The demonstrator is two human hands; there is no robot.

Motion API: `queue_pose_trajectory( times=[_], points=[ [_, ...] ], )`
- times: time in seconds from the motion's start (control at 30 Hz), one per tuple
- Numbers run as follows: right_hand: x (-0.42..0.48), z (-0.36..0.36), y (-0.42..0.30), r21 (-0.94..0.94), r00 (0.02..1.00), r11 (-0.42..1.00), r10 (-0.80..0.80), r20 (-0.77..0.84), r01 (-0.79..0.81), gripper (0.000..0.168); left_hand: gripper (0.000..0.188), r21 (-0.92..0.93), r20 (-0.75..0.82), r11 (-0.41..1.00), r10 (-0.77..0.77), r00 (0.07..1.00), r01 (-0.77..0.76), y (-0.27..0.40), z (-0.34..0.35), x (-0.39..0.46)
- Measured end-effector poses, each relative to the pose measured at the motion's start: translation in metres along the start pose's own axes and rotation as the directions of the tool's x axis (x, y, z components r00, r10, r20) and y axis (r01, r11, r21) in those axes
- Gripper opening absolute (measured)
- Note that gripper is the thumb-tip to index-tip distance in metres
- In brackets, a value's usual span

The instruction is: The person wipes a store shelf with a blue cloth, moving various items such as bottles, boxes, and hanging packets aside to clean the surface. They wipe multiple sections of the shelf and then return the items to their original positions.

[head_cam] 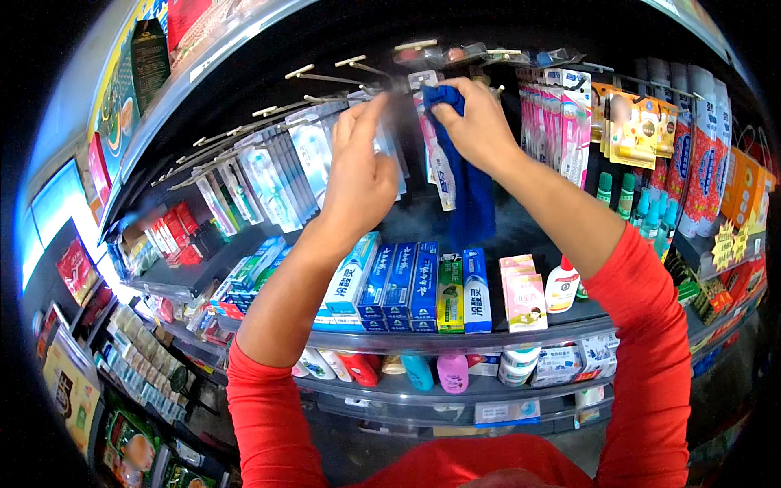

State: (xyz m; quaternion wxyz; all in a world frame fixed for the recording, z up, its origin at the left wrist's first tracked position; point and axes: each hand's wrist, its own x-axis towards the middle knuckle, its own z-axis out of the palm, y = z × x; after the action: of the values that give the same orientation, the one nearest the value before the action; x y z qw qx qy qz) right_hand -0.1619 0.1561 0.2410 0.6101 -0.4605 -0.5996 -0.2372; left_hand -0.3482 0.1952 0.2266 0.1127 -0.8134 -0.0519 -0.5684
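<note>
My right hand (479, 125) grips a dark blue cloth (473, 189), which hangs down below it. Directly beside the cloth is a pink and white packaged toothbrush (438, 161) on the rack. My left hand (364, 161) is raised in front of a row of clear toothbrush packs (311, 149), fingers pointing up towards the metal display hooks (329, 77). Blur around its fingertips hides whether they touch or hold anything. More pink toothbrush packs (552, 116) hang to the right of my right hand.
Toothpaste boxes (399, 283), a pink carton (525, 293) and a white bottle with a red cap (562, 287) stand on the shelf below. Spray cans (708, 152) and small green bottles (625, 195) are at right. Lower down, bottles (453, 372) line another shelf.
</note>
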Motion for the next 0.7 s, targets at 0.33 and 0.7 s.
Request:
queue_pose_trajectory(
  times=[0.33, 0.7],
  points=[
    [-0.014, 0.029, -0.048, 0.04, 0.983, 0.999, -0.043, 0.181, 0.036, 0.048, 0.066, 0.111, -0.156, 0.992, 0.068, 0.985, -0.051, -0.016, -0.019, 0.017],
    [0.002, 0.084, -0.07, 0.151, 0.98, 0.987, -0.016, -0.196, 0.046, 0.055, 0.064, 0.208, -0.125, 0.978, 0.044, 0.991, -0.017, -0.029, -0.028, 0.043]
  ],
)
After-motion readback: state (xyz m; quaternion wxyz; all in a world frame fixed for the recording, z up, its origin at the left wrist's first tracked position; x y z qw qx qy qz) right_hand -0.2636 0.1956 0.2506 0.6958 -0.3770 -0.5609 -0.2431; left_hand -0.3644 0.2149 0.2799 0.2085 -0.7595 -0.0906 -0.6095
